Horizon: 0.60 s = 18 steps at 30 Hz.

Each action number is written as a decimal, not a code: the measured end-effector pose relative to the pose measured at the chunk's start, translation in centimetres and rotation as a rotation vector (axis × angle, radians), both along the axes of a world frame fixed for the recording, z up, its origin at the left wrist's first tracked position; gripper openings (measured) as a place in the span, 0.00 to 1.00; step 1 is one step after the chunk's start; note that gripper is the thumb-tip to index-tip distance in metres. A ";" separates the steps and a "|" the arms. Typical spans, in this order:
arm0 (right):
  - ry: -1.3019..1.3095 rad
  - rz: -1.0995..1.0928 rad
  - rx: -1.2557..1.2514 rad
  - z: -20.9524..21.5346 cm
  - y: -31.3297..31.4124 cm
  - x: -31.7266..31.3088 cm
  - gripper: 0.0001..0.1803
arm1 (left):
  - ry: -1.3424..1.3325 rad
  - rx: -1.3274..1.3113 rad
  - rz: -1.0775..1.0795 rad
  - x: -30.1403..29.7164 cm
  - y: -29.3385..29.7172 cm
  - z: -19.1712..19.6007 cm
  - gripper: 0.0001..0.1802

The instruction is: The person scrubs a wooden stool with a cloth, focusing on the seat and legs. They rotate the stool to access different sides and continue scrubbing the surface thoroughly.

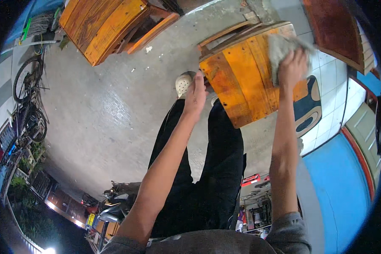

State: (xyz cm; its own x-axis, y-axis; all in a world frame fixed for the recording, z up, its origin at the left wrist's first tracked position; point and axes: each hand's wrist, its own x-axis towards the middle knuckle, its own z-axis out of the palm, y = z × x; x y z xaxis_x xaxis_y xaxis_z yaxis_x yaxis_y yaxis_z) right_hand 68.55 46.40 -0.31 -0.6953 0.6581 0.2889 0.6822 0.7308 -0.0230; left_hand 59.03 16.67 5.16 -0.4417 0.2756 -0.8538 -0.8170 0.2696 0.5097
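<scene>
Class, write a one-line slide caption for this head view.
Right hand presses a grey crumpled cloth on an orange wooden stool; left hand steadies its edge.

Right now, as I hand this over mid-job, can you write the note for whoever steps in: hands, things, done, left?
Right hand: presses a crumpled grey cloth onto the top of the orange slatted wooden stool.
Left hand: flat against the stool's near left edge, steadying it.
Stool stands on the grey concrete floor by the white tiled strip.
Done: cannot tell how much is wiped.
Left: probably the uncovered near slats.
</scene>
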 end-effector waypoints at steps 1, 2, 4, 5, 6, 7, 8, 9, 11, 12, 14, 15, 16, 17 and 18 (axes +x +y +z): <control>-0.126 -0.090 0.086 -1.2 0.6 3.1 0.26 | -0.018 -0.001 0.015 0.1 0.2 -0.1 0.53; -0.140 -0.088 0.097 -1.1 -0.7 4.4 0.26 | -0.037 -0.007 0.031 0.4 0.2 -0.5 0.53; -0.044 0.024 0.039 -0.2 -6.4 4.3 0.27 | -0.054 0.024 0.083 0.8 -0.2 -2.1 0.48; -0.201 0.186 -0.175 0.8 -9.9 4.2 0.29 | -0.048 0.011 0.099 1.1 -0.2 -2.1 0.47; -0.177 0.405 -0.316 3.4 -13.1 4.0 0.31 | -0.050 -0.007 0.116 1.5 -0.5 -2.4 0.46; -0.171 0.508 -0.414 3.6 -15.8 4.9 0.31 | -0.054 0.003 0.134 2.1 -1.1 -4.1 0.43; -0.169 0.600 -0.511 3.0 -16.9 6.1 0.30 | -0.069 0.022 0.113 2.2 -0.4 -3.8 0.42; -0.163 0.556 -0.517 3.2 -16.1 6.2 0.30 | -0.073 0.029 0.100 2.0 -0.1 -3.2 0.42; -0.148 0.473 -0.528 3.5 -13.5 6.7 0.30 | -0.048 0.017 0.089 2.3 1.1 -1.9 0.40; -0.082 0.356 -0.454 3.6 -11.1 6.3 0.30 | -0.017 0.003 0.085 2.2 1.5 -1.4 0.40; 0.028 0.048 -0.296 2.5 -5.1 5.1 0.28 | 0.016 -0.033 0.063 2.7 2.5 -1.2 0.41; 0.087 -0.130 -0.200 2.2 -2.9 4.6 0.27 | 0.019 -0.030 0.076 3.0 2.8 -1.4 0.41; 0.066 -0.203 -0.158 1.9 -3.0 5.0 0.27 | 0.022 -0.027 0.088 3.2 3.0 -1.8 0.42; 0.044 -0.277 -0.115 1.4 -3.9 5.1 0.27 | 0.024 -0.023 0.100 3.5 3.2 -2.1 0.42; 0.024 -0.351 -0.071 0.8 -4.8 5.0 0.27 | 0.009 -0.010 0.145 3.8 3.6 -2.6 0.42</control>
